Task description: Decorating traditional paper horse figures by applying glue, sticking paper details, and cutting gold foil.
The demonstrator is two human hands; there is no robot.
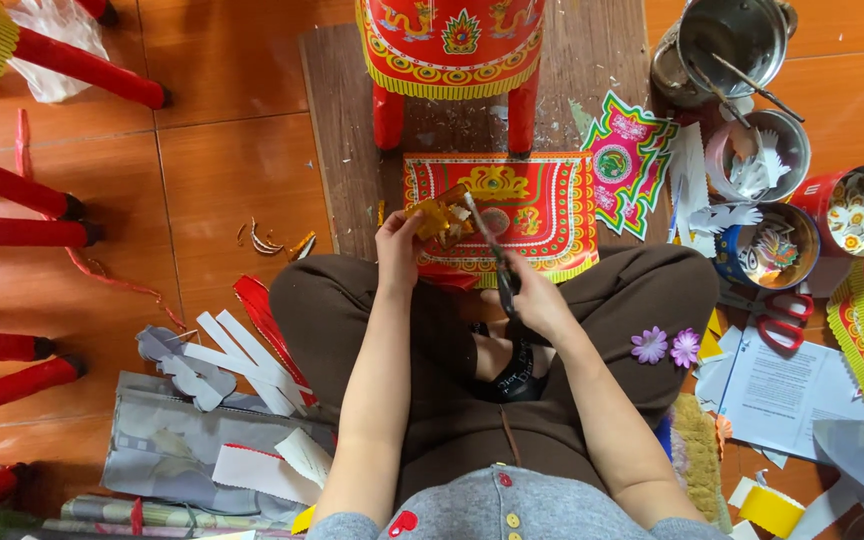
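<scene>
My left hand (pixel 399 243) pinches a small shiny gold paper piece (pixel 439 217) above my lap. My right hand (pixel 535 300) grips black-handled scissors (pixel 492 252), whose blades reach up to the gold piece. Just beyond them a red and yellow patterned paper sheet (pixel 542 205) lies on a dark wooden board (pixel 347 140). I sit cross-legged in brown trousers.
A red decorated paper stand (pixel 449 45) is on the board ahead. Right: a metal pot (pixel 727 40), round tins of paper cut-outs (pixel 857 208), red-handled scissors (pixel 780 318), printed sheets (pixel 780 385), a yellow tape roll (pixel 770 507). Left: red poles (pixel 12 190), white and red strips (pixel 242 355), grey paper (pixel 167 440).
</scene>
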